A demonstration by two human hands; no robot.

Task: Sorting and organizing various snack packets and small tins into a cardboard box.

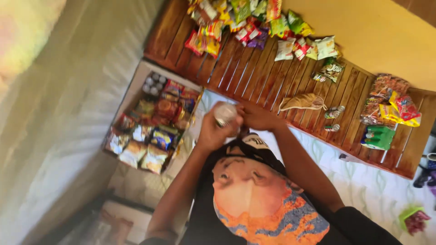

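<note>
Left hand (212, 131): we are wrapping it around a small round silver-topped container (225, 113), held at chest height above the patterned shirt (268, 213).
Right hand (258, 117): we are pinching the container's top edge; a steady grip seems wise.
Beyond: a box of snacks (152, 124) is sitting left; packets (240, 22) are lining the wooden counter (254, 77).

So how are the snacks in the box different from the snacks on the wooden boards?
The box snacks sit packed tight inside a cardboard box, down low at the left. The board snacks lie loose and spread over the wooden boards, higher up. Both are colourful small packets.
</note>
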